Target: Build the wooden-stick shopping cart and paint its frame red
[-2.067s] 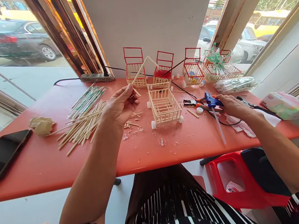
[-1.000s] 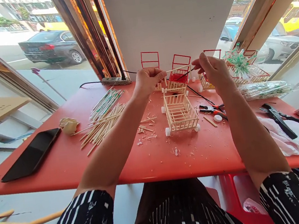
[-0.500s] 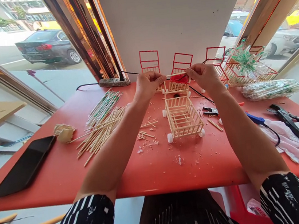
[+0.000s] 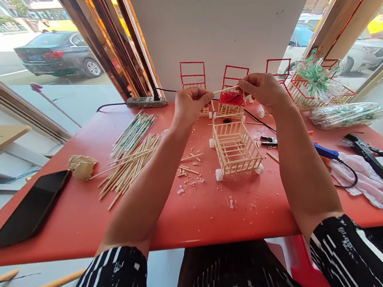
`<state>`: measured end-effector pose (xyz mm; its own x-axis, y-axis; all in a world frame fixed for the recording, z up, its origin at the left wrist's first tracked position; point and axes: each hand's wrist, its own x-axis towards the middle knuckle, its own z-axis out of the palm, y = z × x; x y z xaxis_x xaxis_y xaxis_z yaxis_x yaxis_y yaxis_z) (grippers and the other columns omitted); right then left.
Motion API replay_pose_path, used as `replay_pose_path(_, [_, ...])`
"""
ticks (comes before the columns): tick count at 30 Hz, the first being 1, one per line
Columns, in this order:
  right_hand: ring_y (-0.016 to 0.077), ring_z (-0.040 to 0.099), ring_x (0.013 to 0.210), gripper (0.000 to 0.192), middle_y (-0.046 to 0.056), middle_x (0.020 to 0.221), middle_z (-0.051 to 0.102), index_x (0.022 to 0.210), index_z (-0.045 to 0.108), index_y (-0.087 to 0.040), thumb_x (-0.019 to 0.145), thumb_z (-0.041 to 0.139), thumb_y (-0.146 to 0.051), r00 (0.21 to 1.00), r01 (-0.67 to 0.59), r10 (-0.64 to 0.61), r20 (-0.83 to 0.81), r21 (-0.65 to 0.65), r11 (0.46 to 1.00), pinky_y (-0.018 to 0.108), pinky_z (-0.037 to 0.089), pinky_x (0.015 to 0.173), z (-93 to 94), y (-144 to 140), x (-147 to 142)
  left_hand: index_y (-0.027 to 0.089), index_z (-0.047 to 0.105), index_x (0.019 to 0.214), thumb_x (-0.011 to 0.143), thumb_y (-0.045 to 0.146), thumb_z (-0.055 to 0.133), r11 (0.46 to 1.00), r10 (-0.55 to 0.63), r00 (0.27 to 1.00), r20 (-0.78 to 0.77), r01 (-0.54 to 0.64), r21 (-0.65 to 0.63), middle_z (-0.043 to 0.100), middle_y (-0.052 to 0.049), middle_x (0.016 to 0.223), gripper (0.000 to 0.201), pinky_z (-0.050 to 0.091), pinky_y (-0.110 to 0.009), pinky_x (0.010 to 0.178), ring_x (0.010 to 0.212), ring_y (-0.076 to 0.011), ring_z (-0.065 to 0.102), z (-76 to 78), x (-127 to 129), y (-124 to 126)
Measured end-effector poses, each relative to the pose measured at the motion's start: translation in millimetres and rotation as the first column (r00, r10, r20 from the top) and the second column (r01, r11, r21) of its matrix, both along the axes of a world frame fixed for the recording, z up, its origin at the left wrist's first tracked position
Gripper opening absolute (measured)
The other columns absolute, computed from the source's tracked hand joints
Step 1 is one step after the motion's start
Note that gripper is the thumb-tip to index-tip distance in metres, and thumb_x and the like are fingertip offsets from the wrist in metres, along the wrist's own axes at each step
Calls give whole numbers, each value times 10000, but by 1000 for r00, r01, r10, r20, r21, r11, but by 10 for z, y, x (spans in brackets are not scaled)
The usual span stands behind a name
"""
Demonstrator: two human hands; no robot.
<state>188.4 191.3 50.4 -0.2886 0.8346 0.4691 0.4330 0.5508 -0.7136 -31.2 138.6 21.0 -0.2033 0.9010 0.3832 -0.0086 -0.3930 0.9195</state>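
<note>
Red table (image 4: 81, 214) set against a white wall panel between two windows; parked cars visible outside.

Both hands raised over the far middle of the table. Left hand (image 4: 190, 106) closed, fingertips pinching one end of a thin wooden stick (image 4: 224, 90). Right hand (image 4: 262, 91) closed likewise, pinching the other end. Stick held roughly level between them, clear of the table surface.

Just below and nearer the person: an unpainted stick cart (image 4: 236, 147) with small white wheels, standing upright near the table's middle, touching neither hand. Behind the hands, along the far edge: a row of stick carts with red frames (image 4: 193, 75).

Left of middle: loose pile of bare sticks (image 4: 129, 166), with a bundle of green-marked wrapped sticks (image 4: 133, 130) beside it toward the far edge. Crumpled beige wad (image 4: 81, 166) further left. Black phone (image 4: 27, 210) lies flat near the left front corner. Power strip (image 4: 146, 102) sits at the far edge, cable running off it.

Right side: blue glue gun (image 4: 324, 152) lying just beside the right forearm, white cloth (image 4: 376, 180) near the right front edge, black-handled tool (image 4: 370, 157) resting on it. Wood chips and short offcuts scattered around the cart.
</note>
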Motion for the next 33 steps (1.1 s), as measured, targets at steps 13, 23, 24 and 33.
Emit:
replay_pose_path(13, [139,533,666,391,1,687,587,728,628,-235,892,724,-577,1000,-19,20,-14,61,998,310,470,653,-157,-136,61,147,720,679,748,34,856,999,-38,999,21,39,-33,644,5,609,190,435,-238,607,584,-91,555,-98,-33,-1])
replay_pose_path(23, [154,590,690,303,3,724,639,751,638,-255,931,704,-491,998,-9,13,-66,52,999,359,527,704,-259,-7,20,161,718,697,711,132,914,999,-48,997,-64,49,11,651,14,614,198,500,-232,664,652,-113,598,-146,-79,64])
replay_pose_path(24, [157,600,700,300,1,721,638,751,638,-255,933,705,-483,998,-7,10,-62,46,999,359,532,708,-264,-2,21,159,719,696,716,124,907,999,-47,997,-66,47,9,652,12,613,192,500,-233,666,654,-113,599,-145,-79,65])
replay_pose_path(33, [141,607,698,306,-5,699,609,751,644,-226,952,710,-447,998,-9,11,-56,44,999,324,487,676,-279,3,46,157,711,689,724,91,888,999,-46,998,-43,45,-17,654,9,622,192,527,-247,678,648,-116,618,-164,-57,58])
